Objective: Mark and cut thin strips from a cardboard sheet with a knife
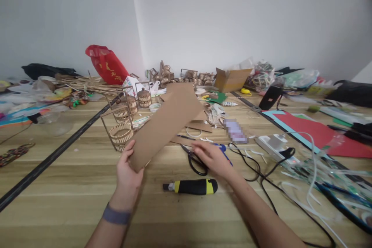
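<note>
A long flat piece of brown cardboard (167,122) slants away from me above the table. My left hand (128,162) is closed on its near end, thumb on one side and fingers on the other. To the right, my right hand (211,157) has its fingertips pinched at the end of a narrow cardboard strip (183,140). Beneath those fingers lie black-handled scissors (198,163), partly covered. A black and yellow utility knife (195,186) rests on the table closer to me. Beside my right wrist is a blue tool (222,148), mostly hidden.
Small bamboo baskets (121,133) with tall handles stand left of the cardboard. A phone (235,131), a power strip (276,149) and black cables (261,174) lie to the right. An open box (232,80) and a red bag (107,65) are at the back.
</note>
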A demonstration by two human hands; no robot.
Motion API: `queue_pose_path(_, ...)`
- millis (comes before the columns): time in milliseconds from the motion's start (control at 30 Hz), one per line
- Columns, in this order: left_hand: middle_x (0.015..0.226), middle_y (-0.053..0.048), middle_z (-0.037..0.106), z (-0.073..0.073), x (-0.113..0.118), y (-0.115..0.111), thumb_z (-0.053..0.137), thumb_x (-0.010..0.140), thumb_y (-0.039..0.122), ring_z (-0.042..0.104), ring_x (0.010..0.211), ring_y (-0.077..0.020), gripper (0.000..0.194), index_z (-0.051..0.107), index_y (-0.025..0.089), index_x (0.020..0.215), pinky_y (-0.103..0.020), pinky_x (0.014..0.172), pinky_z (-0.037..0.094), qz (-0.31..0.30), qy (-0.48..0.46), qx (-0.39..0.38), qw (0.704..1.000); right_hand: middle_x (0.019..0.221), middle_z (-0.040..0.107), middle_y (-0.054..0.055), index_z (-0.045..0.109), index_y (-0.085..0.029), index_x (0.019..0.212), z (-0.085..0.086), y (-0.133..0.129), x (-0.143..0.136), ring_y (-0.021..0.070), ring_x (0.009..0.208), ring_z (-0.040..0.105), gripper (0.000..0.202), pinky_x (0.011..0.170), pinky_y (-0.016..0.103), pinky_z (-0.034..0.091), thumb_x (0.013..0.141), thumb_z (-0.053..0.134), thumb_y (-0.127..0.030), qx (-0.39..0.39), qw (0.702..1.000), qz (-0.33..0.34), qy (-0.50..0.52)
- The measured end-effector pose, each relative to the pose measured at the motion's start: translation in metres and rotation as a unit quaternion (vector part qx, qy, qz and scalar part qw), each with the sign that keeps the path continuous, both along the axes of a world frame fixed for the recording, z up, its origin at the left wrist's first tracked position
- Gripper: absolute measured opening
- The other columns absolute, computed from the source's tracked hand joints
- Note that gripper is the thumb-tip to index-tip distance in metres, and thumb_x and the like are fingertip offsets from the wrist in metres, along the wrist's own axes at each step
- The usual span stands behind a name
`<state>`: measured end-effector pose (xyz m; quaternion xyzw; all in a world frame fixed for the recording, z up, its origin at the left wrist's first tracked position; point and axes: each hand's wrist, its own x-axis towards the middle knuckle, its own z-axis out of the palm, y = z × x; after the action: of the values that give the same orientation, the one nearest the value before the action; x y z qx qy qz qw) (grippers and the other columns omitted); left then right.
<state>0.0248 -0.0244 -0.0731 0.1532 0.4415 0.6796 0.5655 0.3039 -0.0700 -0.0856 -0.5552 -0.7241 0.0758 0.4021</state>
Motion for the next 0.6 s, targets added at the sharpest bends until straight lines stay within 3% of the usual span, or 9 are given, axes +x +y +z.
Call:
queue_pose_path(100, 0.089, 0.002, 0.071, 0.003, -0.009, 0.003, 0.063, 0.067, 0.021, 0.060, 0.064, -0.0145, 0.040, 0.073, 0.030, 0.105, -0.020, 0.049, 0.040, -0.002, -0.043, -0.007, 0.999, 0.123, 0.074, 0.010, 0.068, -0.027, 0.132, 0.007, -0.026, -0.015, 0.0263, 0.115, 0.068, 0.052, 0.100, 0.040, 0.052, 0.087, 0.072, -0.053, -0.121, 0.970, 0.175, -0.119)
queue_pose_path(167, 0.080, 0.002, 0.067, 0.002, -0.012, 0.004, 0.063, 0.068, 0.022, 0.056, 0.059, -0.0129, 0.039, 0.071, 0.028, 0.106, -0.020, 0.049, 0.039, -0.026, -0.037, 0.025, 0.999, 0.138, 0.066, 0.013, 0.060, -0.027, 0.143, 0.000, -0.039, -0.018, 0.0316, 0.132, 0.057, 0.074, 0.115, 0.050, 0.039, 0.079, 0.080, -0.056, -0.140, 0.952, 0.198, -0.188)
queue_pose_path(233, 0.076, 0.002, 0.065, 0.003, -0.012, 0.003, 0.063, 0.070, 0.023, 0.054, 0.057, -0.0124, 0.037, 0.070, 0.026, 0.106, -0.021, 0.049, 0.039, -0.048, -0.018, 0.045, 0.998, 0.147, 0.060, 0.013, 0.057, -0.028, 0.146, -0.014, -0.046, -0.015, 0.0336, 0.141, 0.048, 0.073, 0.121, 0.056, 0.029, 0.082, 0.077, -0.056, -0.145, 0.946, 0.178, -0.229)
queue_pose_path(367, 0.075, 0.003, 0.064, 0.012, -0.005, -0.004, 0.060, 0.072, 0.018, 0.053, 0.054, -0.0121, 0.034, 0.069, 0.026, 0.105, -0.019, 0.044, 0.035, -0.028, -0.042, -0.006, 0.999, 0.149, 0.059, 0.011, 0.055, -0.024, 0.148, -0.036, -0.038, -0.002, 0.0306, 0.143, 0.047, 0.058, 0.120, 0.055, 0.032, 0.097, 0.060, -0.052, -0.144, 0.948, 0.135, -0.248)
queue_pose_path(600, 0.092, 0.005, 0.069, 0.024, 0.004, -0.008, 0.059, 0.067, 0.014, 0.056, 0.061, -0.0123, 0.033, 0.070, 0.027, 0.096, -0.018, 0.044, 0.038, 0.016, -0.024, -0.050, 0.998, 0.143, 0.064, 0.014, 0.062, -0.018, 0.139, -0.033, -0.006, 0.009, 0.0305, 0.132, 0.056, 0.051, 0.115, 0.053, 0.039, 0.098, 0.059, -0.048, -0.107, 0.957, 0.082, -0.256)
